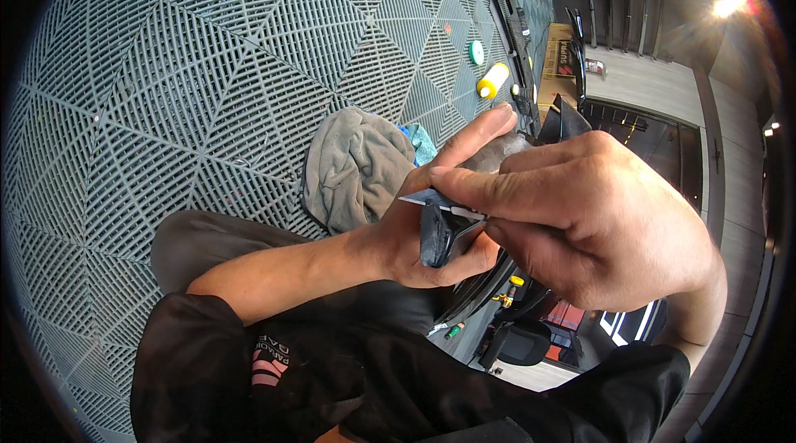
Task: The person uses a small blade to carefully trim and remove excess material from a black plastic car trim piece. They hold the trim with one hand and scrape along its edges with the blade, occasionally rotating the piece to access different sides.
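Grey grid floor tiles (207, 70) fill most of the view. Crumpled grey cloth (352, 165) lies on them, w/ a blue cloth (421, 141) just behind. Farther off: yellow bottle w/ white cap (492, 80), near a green round pad (476, 51). Cardboard box (560, 58) at right.

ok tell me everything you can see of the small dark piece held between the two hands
The small dark piece looks like matte black plastic or rubber, blocky, with a thin pale strip along its upper edge. It is held upright above the grey grid floor. The left hand cups it from below and behind; the right hand pinches its top edge. Most of it is hidden.
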The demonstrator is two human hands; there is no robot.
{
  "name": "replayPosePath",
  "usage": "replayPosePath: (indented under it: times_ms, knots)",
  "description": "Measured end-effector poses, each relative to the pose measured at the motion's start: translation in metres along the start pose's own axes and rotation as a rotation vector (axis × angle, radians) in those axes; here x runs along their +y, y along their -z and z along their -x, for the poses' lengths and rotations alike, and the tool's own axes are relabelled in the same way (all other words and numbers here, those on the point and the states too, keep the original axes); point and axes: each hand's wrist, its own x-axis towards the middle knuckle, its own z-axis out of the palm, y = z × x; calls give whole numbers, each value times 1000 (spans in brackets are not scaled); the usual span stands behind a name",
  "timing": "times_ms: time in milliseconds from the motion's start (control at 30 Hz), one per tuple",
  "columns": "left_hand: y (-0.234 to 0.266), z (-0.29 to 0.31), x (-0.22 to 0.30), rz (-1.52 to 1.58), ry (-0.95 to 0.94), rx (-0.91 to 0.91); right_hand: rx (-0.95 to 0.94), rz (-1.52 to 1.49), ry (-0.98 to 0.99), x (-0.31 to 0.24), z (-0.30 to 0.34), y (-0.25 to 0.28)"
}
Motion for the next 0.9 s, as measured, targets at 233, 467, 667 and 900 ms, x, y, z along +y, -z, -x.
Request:
replayPosePath:
  times_ms: [233,467,667,900]
  knots:
    - [1,-1,-1,-12,-42,1,-9,29,-11,-3,-2,1]
    - [3,-6,-5,-96,-206,28,-50,18,-67,-10,-1,3]
    - [1,-10,-10,-130,-345,72,-64,41,-85,-18,-2,4]
    - [2,-6,-2,-130,-209,32,-62,66,-89,-20,-1,4]
